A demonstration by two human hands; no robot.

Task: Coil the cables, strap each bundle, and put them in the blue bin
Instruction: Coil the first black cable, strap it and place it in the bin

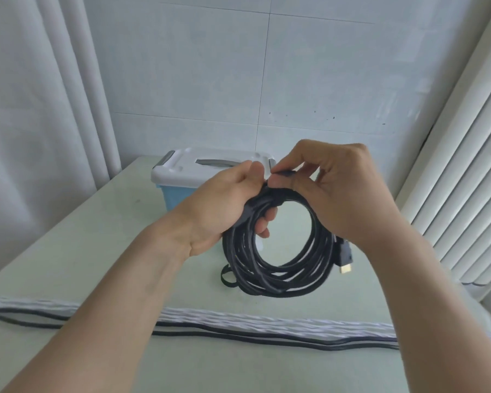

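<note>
A black cable coil (278, 268) hangs in the air above the table, wound in several loops. My left hand (224, 205) grips its upper left side, fingers through the ring. My right hand (332, 188) pinches a black strap (285, 173) at the top of the coil between thumb and forefinger. A gold-tipped plug (345, 258) dangles at the coil's right side. A small black loop (227, 277) sticks out below the coil's left. The blue bin (172, 198) stands behind my hands, its white lid (182, 168) on.
The pale green table (82, 236) runs to the tiled wall. A white braided cable (267, 317) and a black cable (238, 333) lie straight across the near part of the table. Curtains hang at left, a white radiator (465, 180) at right.
</note>
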